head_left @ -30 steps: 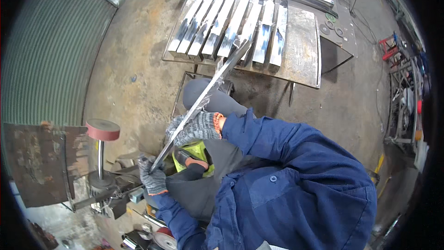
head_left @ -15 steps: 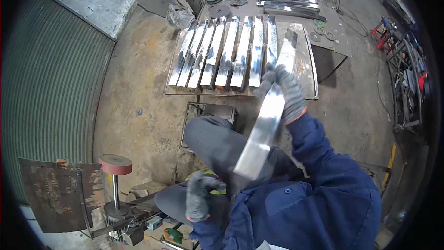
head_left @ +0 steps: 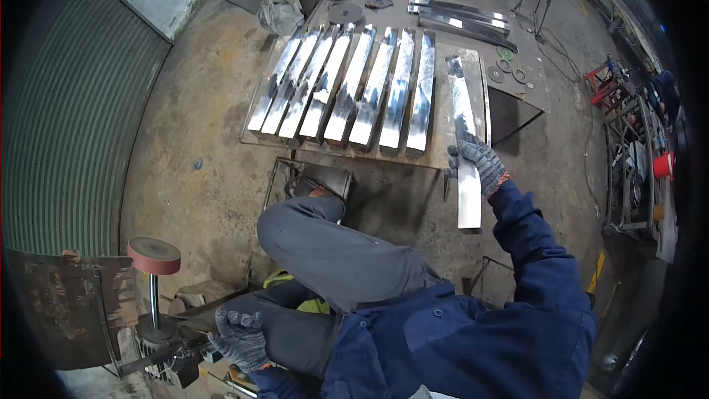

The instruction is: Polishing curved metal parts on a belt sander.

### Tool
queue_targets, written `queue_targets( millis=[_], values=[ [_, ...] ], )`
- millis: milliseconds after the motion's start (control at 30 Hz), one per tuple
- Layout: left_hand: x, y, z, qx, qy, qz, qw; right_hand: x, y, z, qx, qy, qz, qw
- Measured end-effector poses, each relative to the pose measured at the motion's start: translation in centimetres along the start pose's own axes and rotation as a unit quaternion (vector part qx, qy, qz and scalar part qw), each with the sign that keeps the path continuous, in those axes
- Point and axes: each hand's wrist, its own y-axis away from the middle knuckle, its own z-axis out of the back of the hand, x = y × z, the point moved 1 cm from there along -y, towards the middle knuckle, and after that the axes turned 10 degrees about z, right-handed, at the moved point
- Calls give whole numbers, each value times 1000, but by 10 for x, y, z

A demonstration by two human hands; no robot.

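Observation:
In a grey knit glove, my right hand (head_left: 478,166) is closed around a long, shiny square metal bar (head_left: 468,196). The bar's far end lies over the right part of the worktable (head_left: 255,137); its near end sticks out past the front edge. A row of several similar polished bars (head_left: 358,100) lies side by side on the table, left of the held one. My gloved left hand (head_left: 240,340) is by my left thigh, fingers loosely bent and apart, with nothing visible in it.
At the lower left stands a motor-driven grinder with a red abrasive wheel (head_left: 153,256), beside a rusty metal sheet (head_left: 59,310). More bars (head_left: 465,22) and several discs (head_left: 504,66) lie farther back. A metal rack (head_left: 631,148) is on the right.
My right hand has swung the bar away from my lap onto the table's right side, beside the row. My left hand has moved left and down, its fingers loosening.

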Motion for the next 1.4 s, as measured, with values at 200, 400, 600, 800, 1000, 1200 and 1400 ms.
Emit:
queue_targets(
  millis=[200, 400, 600, 800, 1000, 1200, 1400],
  values=[
    [-3, 17, 10, -48, -24, 5, 999, -52, -58, 57, -14, 4, 11, 1000],
    [3, 33, 30, -78, 14, -44, 996, -36, -113, 52, -114, 1, 20, 993],
    [-2, 28, 81, -16, -6, -54, 998, -54, -181, 104, -188, 68, -25, 979],
    [2, -2, 93, -51, 291, 48, 954, -74, -208, 229, -127, 355, 87, 922],
    [-6, 7, 69, -83, 20, -55, 995, -60, -184, 104, -183, 103, -80, 974],
    [0, -24, 36, -26, 37, 23, 999, -27, -196, 107, -130, 285, -65, 948],
    [2, -42, 23, 74, 44, 54, 995, -45, -218, 121, -102, 273, 33, 956]
  ],
)
